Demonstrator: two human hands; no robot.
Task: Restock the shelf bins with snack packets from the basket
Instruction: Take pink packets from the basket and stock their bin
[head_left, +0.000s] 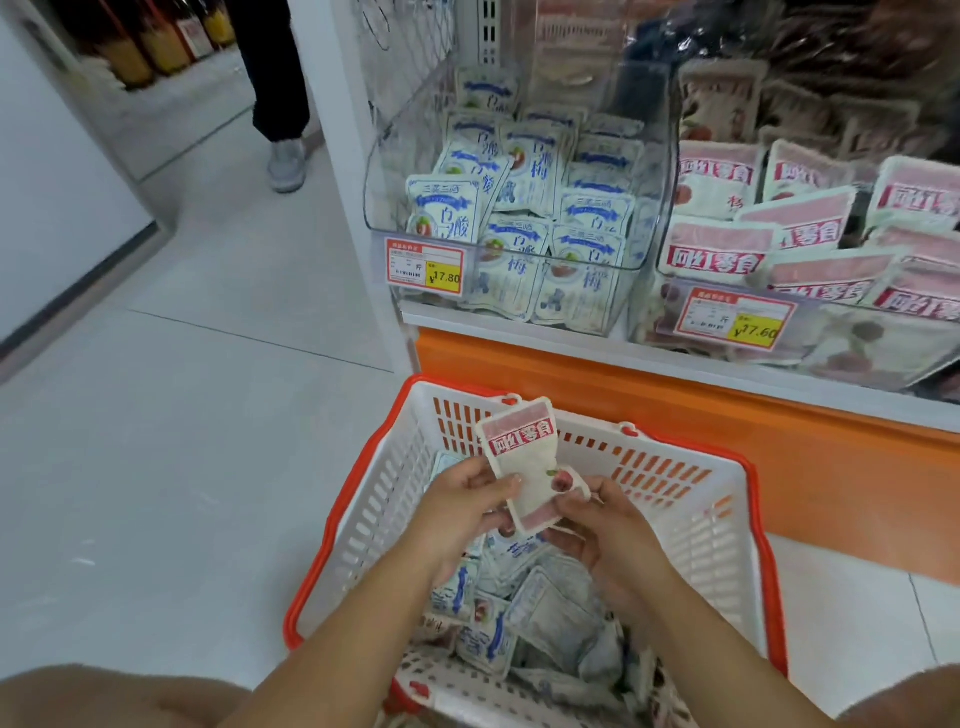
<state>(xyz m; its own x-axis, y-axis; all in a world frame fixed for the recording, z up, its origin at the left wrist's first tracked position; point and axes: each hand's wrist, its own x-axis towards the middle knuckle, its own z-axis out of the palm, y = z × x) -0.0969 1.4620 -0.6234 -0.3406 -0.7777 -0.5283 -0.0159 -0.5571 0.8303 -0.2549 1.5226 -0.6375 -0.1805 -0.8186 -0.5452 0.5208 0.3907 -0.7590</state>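
A white basket with an orange rim (727, 525) stands on the floor below the shelf, with several blue-and-white snack packets (545, 613) lying in it. Over the basket my left hand (462, 509) grips a red-and-white snack packet (524, 457) by its left edge, held upright. My right hand (602, 525) pinches a second small packet (569, 480) beside the first one's lower right corner. On the shelf, a clear bin (652, 228) holds blue-and-white packets and the clear bin to its right (670, 291) holds red-and-white packets.
Price tags hang on the bin fronts: 17.80 (425, 265) and 17.60 (732, 317). An orange plinth (779, 441) runs under the shelf. Another person's leg and grey shoe (285, 161) stand on the tiled floor at the back left. Bottles (156, 47) line a far shelf.
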